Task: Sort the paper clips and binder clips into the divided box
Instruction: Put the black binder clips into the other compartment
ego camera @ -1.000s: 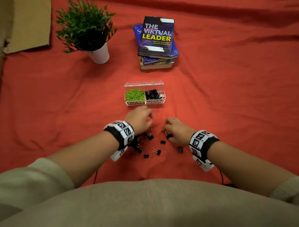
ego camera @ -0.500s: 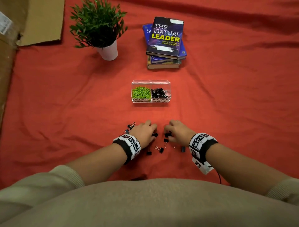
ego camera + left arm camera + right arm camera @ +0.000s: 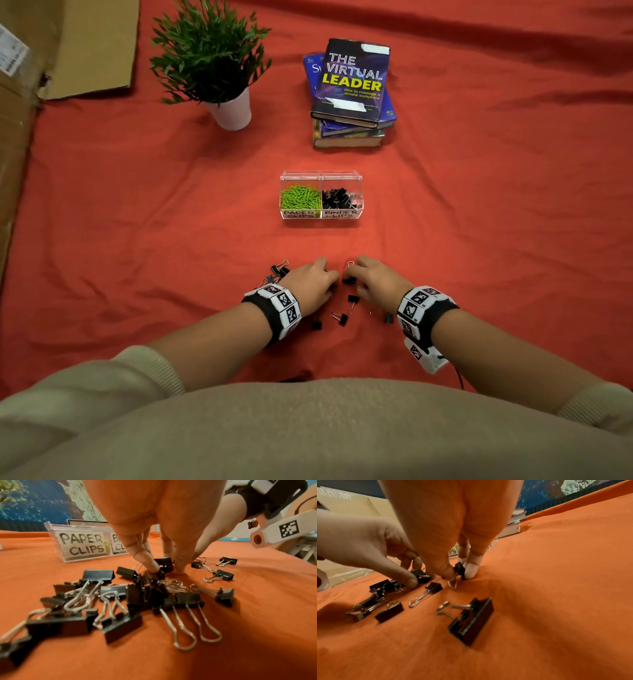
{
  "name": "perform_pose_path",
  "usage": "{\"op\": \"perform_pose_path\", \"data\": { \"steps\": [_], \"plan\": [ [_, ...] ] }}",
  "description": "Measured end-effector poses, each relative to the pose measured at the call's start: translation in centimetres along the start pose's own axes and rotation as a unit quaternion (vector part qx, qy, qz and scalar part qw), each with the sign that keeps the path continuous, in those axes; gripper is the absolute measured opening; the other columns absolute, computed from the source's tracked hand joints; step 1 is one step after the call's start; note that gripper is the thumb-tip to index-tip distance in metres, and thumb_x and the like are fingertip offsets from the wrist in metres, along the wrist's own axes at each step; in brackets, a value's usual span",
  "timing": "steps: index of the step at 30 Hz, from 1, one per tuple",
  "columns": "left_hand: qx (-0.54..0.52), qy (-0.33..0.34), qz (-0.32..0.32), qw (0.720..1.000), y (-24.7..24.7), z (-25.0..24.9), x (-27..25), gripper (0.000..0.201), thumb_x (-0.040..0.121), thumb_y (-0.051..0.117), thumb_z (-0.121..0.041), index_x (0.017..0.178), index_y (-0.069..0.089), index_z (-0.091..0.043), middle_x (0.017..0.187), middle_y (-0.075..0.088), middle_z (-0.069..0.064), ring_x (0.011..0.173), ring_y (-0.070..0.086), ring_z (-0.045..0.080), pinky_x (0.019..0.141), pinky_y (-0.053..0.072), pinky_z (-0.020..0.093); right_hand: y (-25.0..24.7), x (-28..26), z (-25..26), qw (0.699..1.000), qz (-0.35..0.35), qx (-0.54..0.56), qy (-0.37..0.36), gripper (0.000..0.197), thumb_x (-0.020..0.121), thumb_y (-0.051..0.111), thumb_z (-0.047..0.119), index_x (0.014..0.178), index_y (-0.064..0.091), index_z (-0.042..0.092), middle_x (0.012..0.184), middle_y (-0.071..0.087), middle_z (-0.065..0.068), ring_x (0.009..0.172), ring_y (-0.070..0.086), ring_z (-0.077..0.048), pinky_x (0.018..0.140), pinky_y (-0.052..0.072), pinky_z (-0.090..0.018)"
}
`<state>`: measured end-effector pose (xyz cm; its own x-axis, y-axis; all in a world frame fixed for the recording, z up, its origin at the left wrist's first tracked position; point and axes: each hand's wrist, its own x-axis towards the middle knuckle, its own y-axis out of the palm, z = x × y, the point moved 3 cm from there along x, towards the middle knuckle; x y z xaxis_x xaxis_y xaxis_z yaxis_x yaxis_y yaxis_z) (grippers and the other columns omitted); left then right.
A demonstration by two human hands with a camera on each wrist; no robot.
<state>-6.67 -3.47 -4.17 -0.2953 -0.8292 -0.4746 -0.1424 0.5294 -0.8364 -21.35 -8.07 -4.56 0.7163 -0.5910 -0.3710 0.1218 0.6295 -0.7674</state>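
A clear divided box [image 3: 321,215] stands mid-cloth, with green paper clips [image 3: 300,197] in the left cell and black binder clips [image 3: 337,198] in the right. Loose black binder clips [image 3: 342,318] lie near me, several piled [image 3: 137,597] under my left wrist. My left hand [image 3: 334,279] is down at the pile, thumb and fingertips [image 3: 409,580] pinching a binder clip [image 3: 419,574]. Close beside it, my right hand [image 3: 459,574] pinches another binder clip [image 3: 459,568] on the cloth [image 3: 479,240] between thumb and fingers. The two hands almost touch.
A potted plant [image 3: 212,61] stands at the back left and a stack of books [image 3: 352,92] at the back centre. Cardboard [image 3: 20,137] borders the left edge. Red cloth lies open between the hands and the box.
My left hand has drawn back from near the box to the loose clips and settled on one. The right hand has stayed on its clip, and the view has shifted.
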Motion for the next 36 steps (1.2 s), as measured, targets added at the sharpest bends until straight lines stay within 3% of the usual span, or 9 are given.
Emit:
{"op": "perform_pose_path", "data": {
  "steps": [5,11,15,22,24,26,29,33,36],
  "plan": [
    [0.026,0.0,0.002,1.0,-0.8,-0.3,0.4,0.024,0.091,0.045,-0.016,0.115,0.051,-0.014,0.107,0.05,0.015,0.093,0.06,0.037,0.068,0.045,0.043,-0.1,0.1,0.1,0.999,0.009,-0.014,-0.031,0.032,0.079,0.053,-0.001,0.109,0.062,0.005,0.103,0.058,-0.017,0.092,0.059,-0.036,0.08,0.049,-0.041],
    [0.07,0.012,0.012,0.997,-1.2,-0.8,0.3,0.031,0.093,0.043,-0.015,0.124,0.047,-0.014,0.114,0.049,0.013,0.099,0.059,0.035,0.065,0.04,0.039,0.1,0.6,0.2,0.999,0.009,-0.034,-0.026,0.03,0.082,0.051,-0.002,0.107,0.066,0.005,0.099,0.057,-0.019,0.086,0.059,-0.035,0.07,0.043,-0.036],
    [0.073,0.019,0.016,0.997,-1.1,-0.8,0.3,0.032,0.095,0.04,-0.014,0.127,0.044,-0.016,0.114,0.046,0.013,0.097,0.059,0.034,0.065,0.042,0.04,-0.2,0.6,-0.2,0.999,0.015,0.036,0.013,0.032,0.08,0.055,-0.003,0.107,0.067,0.009,0.1,0.055,-0.012,0.086,0.058,-0.027,0.08,0.043,-0.032],
    [0.093,0.008,0.014,0.996,-0.5,-1.2,0.9,0.023,0.097,0.036,-0.008,0.117,0.046,-0.004,0.118,0.048,0.016,0.104,0.057,0.036,0.076,0.047,0.045,-7.3,3.7,-0.7,0.975,-0.142,0.143,0.087,0.023,0.081,0.067,0.007,0.101,0.072,0.017,0.088,0.055,0.005,0.065,0.052,-0.002,0.071,0.046,-0.023],
    [0.091,0.004,0.009,0.996,-0.4,-1.1,1.1,0.023,0.097,0.035,-0.008,0.117,0.045,-0.004,0.118,0.048,0.015,0.104,0.057,0.035,0.076,0.047,0.045,-9.6,5.6,-0.4,0.976,-0.162,0.126,0.077,0.023,0.081,0.066,0.008,0.101,0.072,0.015,0.094,0.059,0.0,0.068,0.055,-0.009,0.075,0.048,-0.025],
    [0.076,0.002,0.003,0.997,-0.4,-0.9,1.1,0.024,0.096,0.037,-0.011,0.118,0.043,-0.005,0.119,0.048,0.014,0.105,0.057,0.035,0.077,0.048,0.045,-11.1,7.4,0.0,0.981,-0.159,0.083,0.071,0.021,0.082,0.064,0.008,0.101,0.073,0.013,0.104,0.064,-0.008,0.08,0.06,-0.017,0.081,0.045,-0.025],
    [0.038,-0.005,-0.01,0.999,-1.0,-0.5,1.2,0.023,0.096,0.039,-0.014,0.117,0.043,-0.006,0.12,0.047,0.014,0.107,0.054,0.034,0.08,0.047,0.046,-12.1,9.1,0.5,0.988,-0.14,0.022,0.067,0.023,0.086,0.06,0.011,0.106,0.072,0.013,0.111,0.067,-0.01,0.099,0.063,-0.024,0.088,0.043,-0.024],
    [0.025,-0.024,-0.018,0.999,-1.7,0.8,1.5,0.019,0.095,0.039,-0.009,0.113,0.044,-0.006,0.117,0.049,0.015,0.106,0.055,0.036,0.081,0.046,0.048,-11.7,8.6,0.4,0.979,-0.177,0.07,0.07,0.025,0.088,0.059,0.018,0.111,0.067,0.019,0.112,0.063,-0.008,0.093,0.061,-0.023,0.089,0.046,-0.028],
    [-0.004,-0.022,-0.019,1.0,-2.6,1.2,1.7,0.018,0.096,0.039,-0.012,0.111,0.045,-0.006,0.117,0.052,0.017,0.103,0.057,0.036,0.082,0.044,0.045,-10.8,6.1,0.3,0.973,-0.201,0.088,0.076,0.023,0.087,0.055,0.013,0.106,0.067,0.017,0.106,0.06,-0.005,0.087,0.06,-0.019,0.088,0.049,-0.032]
  ]
}}
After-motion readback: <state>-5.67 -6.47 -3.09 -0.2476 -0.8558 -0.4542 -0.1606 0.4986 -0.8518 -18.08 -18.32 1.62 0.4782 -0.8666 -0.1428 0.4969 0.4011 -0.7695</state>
